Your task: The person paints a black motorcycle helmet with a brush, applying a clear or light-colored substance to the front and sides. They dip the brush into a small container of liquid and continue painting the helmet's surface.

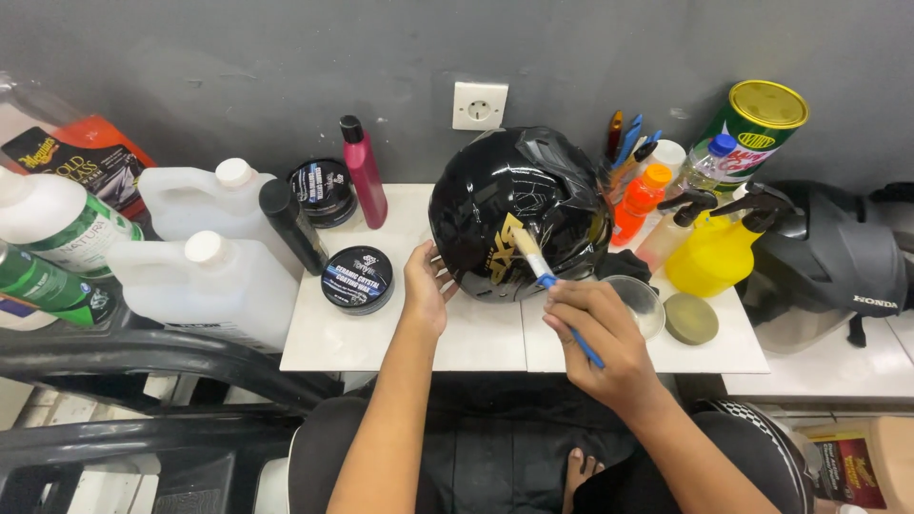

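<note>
1. A glossy black helmet [519, 214] with a gold mark on its shell sits at the centre of a small white table [381, 338], up against the grey wall.
2. The left hand [427, 286] rests at the helmet's 8 o'clock, palm against the shell and fingers spread loosely, gripping nothing.
3. The right hand [600, 338] sits at the helmet's 5 o'clock, fingers pinched shut around a blue-handled brush [552, 284].
4. The brush slants up toward 11 o'clock, its pale bristle end lying on the gold mark.
5. Just at the right hand's 2 o'clock stands a small round dish [640, 300]; what is in it I cannot make out, perhaps nothing.
6. A flat olive pad [690, 318] lies beside the dish at its 3 o'clock.
7. At the helmet's 9 o'clock a round black tin [357, 279] sits on the table, near the left hand but not touching it.
8. Further toward 10 o'clock stands a pink bottle [364, 171], with two white jugs [214, 276] beyond it off the table's left edge.
9. At the helmet's 3 o'clock a yellow spray bottle [716, 247] and an orange bottle [640, 202] crowd together.
</note>
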